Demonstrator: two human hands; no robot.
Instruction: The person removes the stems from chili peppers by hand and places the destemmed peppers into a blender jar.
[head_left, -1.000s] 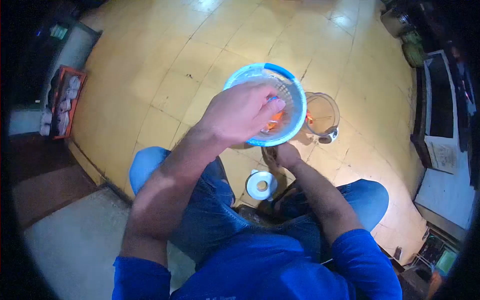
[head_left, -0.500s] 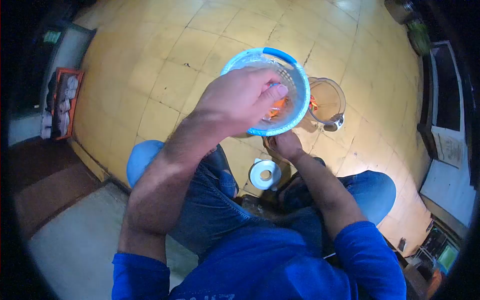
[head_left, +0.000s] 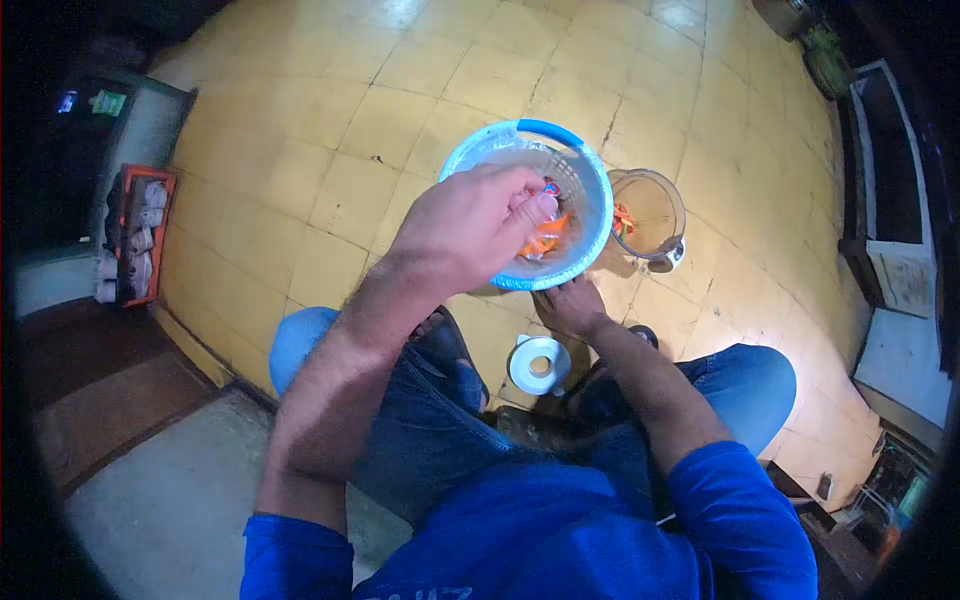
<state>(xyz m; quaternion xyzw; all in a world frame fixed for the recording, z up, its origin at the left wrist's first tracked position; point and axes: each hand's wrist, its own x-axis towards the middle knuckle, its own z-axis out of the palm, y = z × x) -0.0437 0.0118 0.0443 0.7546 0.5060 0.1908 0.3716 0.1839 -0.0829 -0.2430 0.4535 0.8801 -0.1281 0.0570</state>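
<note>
A blue-rimmed plastic basket (head_left: 602, 215) with slotted walls is in front of me. Inside it lie orange pieces (head_left: 545, 238) and clear plastic film. My left hand (head_left: 468, 222) is over the basket's left part, thumb and fingers pinched together. A small red and blue bit shows by the fingertips; I cannot make out what it is. Below the near rim, my right hand (head_left: 574, 305) touches or nearly touches the basket, its fingers partly hidden underneath. Just right of the basket stands a clear jug (head_left: 655, 215) with red and orange pieces at its bottom.
A white ring-shaped lid (head_left: 540, 365) with a central hole lies on the tiled floor (head_left: 310, 200) between my feet. To the left stands an orange rack (head_left: 157, 235) holding pale items. A white-framed piece of furniture (head_left: 900, 320) lines the right side.
The view has shifted slightly, so the floor and objects sit lower. My left hand stays pinched over the basket. More of my right hand's fingers now reach under the near rim.
</note>
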